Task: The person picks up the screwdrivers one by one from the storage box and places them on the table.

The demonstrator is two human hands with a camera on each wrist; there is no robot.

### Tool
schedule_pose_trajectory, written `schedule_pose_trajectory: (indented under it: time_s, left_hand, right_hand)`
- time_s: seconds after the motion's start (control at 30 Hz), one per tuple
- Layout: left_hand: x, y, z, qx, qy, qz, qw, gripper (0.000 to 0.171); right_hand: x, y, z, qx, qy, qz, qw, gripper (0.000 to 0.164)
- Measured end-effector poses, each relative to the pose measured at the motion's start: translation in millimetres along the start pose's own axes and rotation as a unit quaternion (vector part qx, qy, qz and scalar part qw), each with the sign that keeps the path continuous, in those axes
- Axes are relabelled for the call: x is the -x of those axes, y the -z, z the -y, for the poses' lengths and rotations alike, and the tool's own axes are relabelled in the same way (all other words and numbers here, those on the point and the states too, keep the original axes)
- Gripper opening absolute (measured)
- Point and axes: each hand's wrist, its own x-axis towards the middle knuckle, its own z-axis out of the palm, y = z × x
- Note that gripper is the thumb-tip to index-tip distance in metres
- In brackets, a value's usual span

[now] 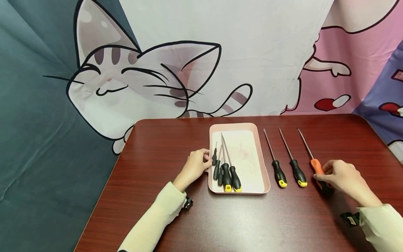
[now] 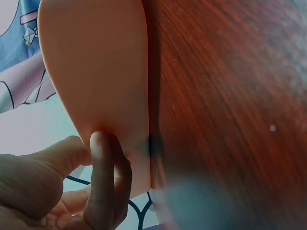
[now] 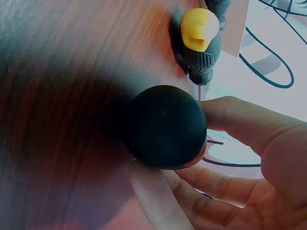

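Bracing left hand (image 1: pixel 194 165): pinched the tray (image 1: pixel 267 180) at its side, one digit bent over the rim and others against the outer wall, probably to keep it from sliding.
Right hand (image 1: pixel 347 180): curled thumb and fingers round the orange driver (image 1: pixel 316 166), holding its handle, seemingly because the thick end gave surest control.
Tray drivers (image 1: pixel 226 178): five lay just past the left fingertips, handles toward the person, perhaps to keep the grips within reach.
Black drivers (image 1: pixel 278 175): two lay between the hands, the closer one just left of the right fingers, set apart likely for easy grasping.
Butt end: in the right wrist view it hid the shaft; whether the handle touched the table (image 1: pixel 163 147) was unclear.
Tray wall: blocked the contents from the left wrist view.
Driver tips: too small to make out.
Sleeves (image 1: pixel 157 213): cut off by the head view's edge.
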Motion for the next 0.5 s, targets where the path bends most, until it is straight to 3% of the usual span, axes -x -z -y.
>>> schedule_pose_trajectory:
  time_s: [0.33, 0.5]
  left_hand:
    - [-0.4, 0.4, 0.9, 0.013, -0.002, 0.0, 0.9999, 0.035]
    - [-1.1, 1.2, 1.1, -0.017, -0.01, -0.005, 0.9998, 0.035]
  right_hand:
    - [-1.5, -2.1, 4.4, 0.027, 0.005, -0.003, 1.0, 0.044]
    - [-1.1, -3.7, 3.3, 0.023, 0.001, -0.004, 1.0, 0.047]
